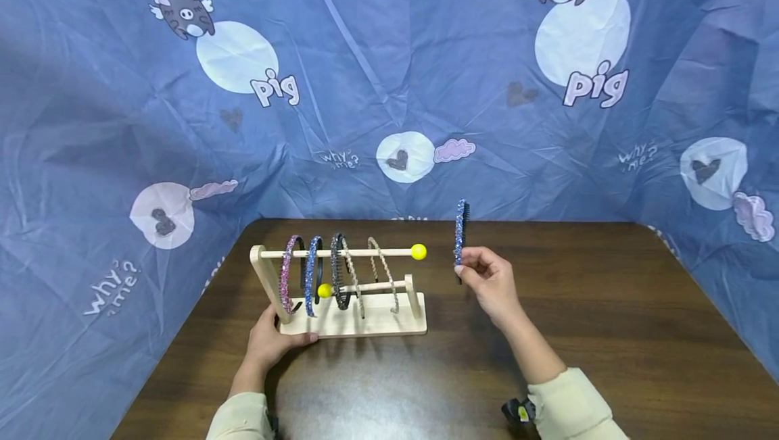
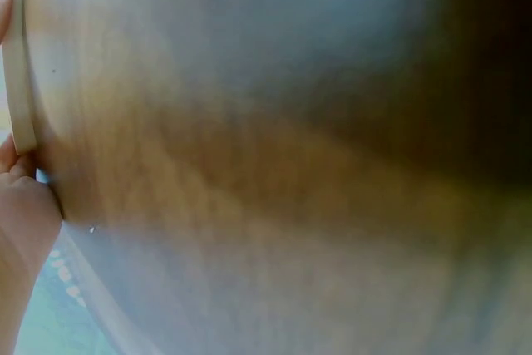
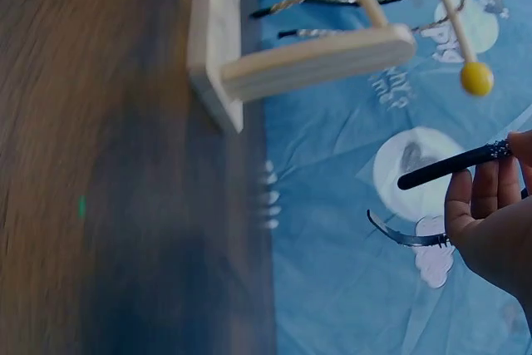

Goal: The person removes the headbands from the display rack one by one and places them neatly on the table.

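Observation:
A wooden headband stand (image 1: 365, 325) with two pegs ending in yellow balls stands on the table. My left hand (image 1: 268, 344) grips the left end of its base, thumb along the front edge. To the right of the stand, my right hand (image 1: 489, 283) pinches a blue glittery headband (image 1: 460, 230) near its lower end, held raised and upright. In the right wrist view the black ends of that headband (image 3: 445, 170) point out past my fingers. On the upper peg hang a pink headband (image 1: 286, 284), a blue one (image 1: 311, 274), a black toothed one (image 1: 336, 264) and braided beige ones (image 1: 382, 264).
The dark brown wooden table (image 1: 608, 305) stretches out to the right of the stand. A blue cloth backdrop (image 1: 475, 102) with pig prints rises behind and at both sides. The stand's upper yellow ball (image 1: 418, 251) faces the held headband.

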`<act>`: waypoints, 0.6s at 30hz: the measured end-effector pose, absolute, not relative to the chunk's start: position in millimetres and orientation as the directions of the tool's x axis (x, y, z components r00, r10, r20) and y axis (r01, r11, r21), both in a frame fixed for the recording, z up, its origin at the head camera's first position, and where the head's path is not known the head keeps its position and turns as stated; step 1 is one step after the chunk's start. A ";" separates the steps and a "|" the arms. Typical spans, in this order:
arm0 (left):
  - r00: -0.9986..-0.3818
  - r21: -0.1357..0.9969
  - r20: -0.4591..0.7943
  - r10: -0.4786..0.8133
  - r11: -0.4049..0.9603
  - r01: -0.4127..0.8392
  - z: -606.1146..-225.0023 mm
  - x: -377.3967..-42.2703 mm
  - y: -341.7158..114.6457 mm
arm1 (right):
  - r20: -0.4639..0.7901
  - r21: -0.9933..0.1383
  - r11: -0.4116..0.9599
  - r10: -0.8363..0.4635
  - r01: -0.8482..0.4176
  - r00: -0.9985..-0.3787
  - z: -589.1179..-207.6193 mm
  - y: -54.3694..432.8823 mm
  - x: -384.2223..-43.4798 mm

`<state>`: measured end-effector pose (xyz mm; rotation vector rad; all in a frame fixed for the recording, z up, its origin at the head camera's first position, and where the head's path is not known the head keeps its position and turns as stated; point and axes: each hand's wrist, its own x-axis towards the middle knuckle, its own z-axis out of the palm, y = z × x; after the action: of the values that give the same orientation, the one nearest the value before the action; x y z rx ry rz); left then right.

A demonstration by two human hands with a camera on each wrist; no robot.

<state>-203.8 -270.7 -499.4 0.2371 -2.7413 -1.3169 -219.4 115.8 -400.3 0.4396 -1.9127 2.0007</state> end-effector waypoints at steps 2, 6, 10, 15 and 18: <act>-0.984 0.783 0.017 -0.176 0.615 -0.096 -498.8 -203.5 -270.9 | 0.433 -0.901 -0.010 0.025 -0.433 -0.901 -399.7 117.4 -220.1; -0.984 0.778 0.021 -0.177 0.621 -0.096 -498.6 -203.3 -271.1 | 0.404 -0.914 0.039 0.003 -0.403 -0.915 -404.7 119.6 -225.7; -0.984 0.779 0.024 -0.176 0.620 -0.092 -498.9 -204.0 -271.1 | 0.383 -0.920 0.083 -0.021 -0.383 -0.924 -413.1 121.2 -233.5; -0.984 0.778 0.023 -0.175 0.622 -0.092 -499.1 -203.6 -270.7 | 0.360 -0.923 0.135 -0.036 -0.361 -0.932 -423.8 123.6 -242.1; -0.984 0.778 0.021 -0.179 0.621 -0.096 -499.9 -204.2 -270.8 | 0.352 -0.921 0.159 -0.044 -0.355 -0.935 -428.0 124.3 -245.9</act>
<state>-204.2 -270.8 -499.9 0.2331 -2.7407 -1.3067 -245.9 124.3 -428.0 0.3871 -2.1925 1.8522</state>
